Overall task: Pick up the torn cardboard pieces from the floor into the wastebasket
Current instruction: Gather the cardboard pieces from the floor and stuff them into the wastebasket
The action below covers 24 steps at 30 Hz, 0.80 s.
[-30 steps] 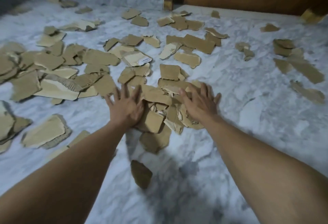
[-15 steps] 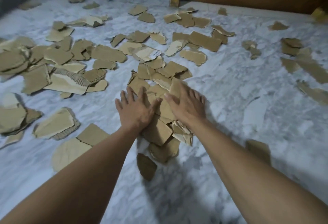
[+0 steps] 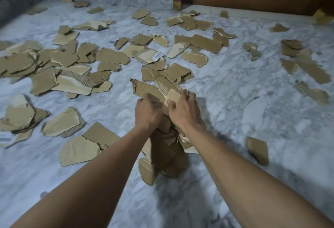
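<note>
Here, a person's two bare hands clamp a bundle of torn cardboard pieces [image 3: 163, 149] between them, above the middle of a grey-white marble floor [image 3: 235, 92]. The left hand [image 3: 147, 114] and the right hand [image 3: 184, 112] both curl their fingers into the stack, so each grip is closed on cardboard. The bundle's lower pieces hang toward the floor and look loose. Many scattered cardboard pieces [image 3: 63, 59] lie across the left side and far edge of the floor, and a single scrap [image 3: 257, 150] lies beside the right arm. No wastebasket is in view. The step in hand appears to be gathering and lifting one handful. The next move likely calls for a firm squeeze and a carry to the wastebasket without shedding pieces.
</note>
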Each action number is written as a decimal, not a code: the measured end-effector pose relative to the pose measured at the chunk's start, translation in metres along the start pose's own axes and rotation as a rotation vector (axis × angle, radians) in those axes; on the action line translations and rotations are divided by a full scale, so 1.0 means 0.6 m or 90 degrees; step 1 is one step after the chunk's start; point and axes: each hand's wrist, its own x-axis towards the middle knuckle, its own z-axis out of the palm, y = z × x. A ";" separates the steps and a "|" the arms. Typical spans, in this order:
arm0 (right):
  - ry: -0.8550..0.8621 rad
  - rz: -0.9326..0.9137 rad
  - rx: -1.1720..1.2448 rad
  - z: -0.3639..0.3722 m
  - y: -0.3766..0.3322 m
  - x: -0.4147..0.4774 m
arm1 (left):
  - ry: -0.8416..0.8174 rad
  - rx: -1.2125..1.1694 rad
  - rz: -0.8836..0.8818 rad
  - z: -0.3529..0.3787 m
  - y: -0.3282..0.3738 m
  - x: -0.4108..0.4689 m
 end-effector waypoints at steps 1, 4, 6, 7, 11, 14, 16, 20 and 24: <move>-0.010 -0.017 -0.015 -0.004 0.005 0.001 | -0.011 0.030 -0.002 -0.001 -0.003 0.005; -0.055 -0.030 -0.036 -0.021 0.019 -0.010 | 0.015 0.147 -0.002 -0.009 -0.004 0.027; -0.068 0.029 -0.034 -0.031 0.026 -0.027 | 0.063 0.202 0.054 -0.015 -0.005 0.051; -0.073 0.089 -0.028 -0.037 0.030 -0.038 | 0.043 0.236 0.086 -0.016 -0.009 0.067; -0.127 0.316 0.036 -0.041 0.044 -0.098 | -0.168 0.343 0.112 -0.014 -0.031 0.113; -0.094 0.323 0.062 -0.024 0.020 -0.122 | -0.205 0.459 0.188 -0.009 -0.031 0.096; -0.068 0.301 0.085 -0.021 0.001 -0.110 | -0.189 0.457 0.260 -0.007 -0.032 0.066; -0.085 0.252 0.130 -0.030 -0.004 -0.088 | -0.131 0.137 0.199 -0.048 -0.031 0.022; -0.146 0.175 0.109 -0.044 0.010 -0.054 | -0.035 0.180 0.111 -0.074 -0.056 -0.080</move>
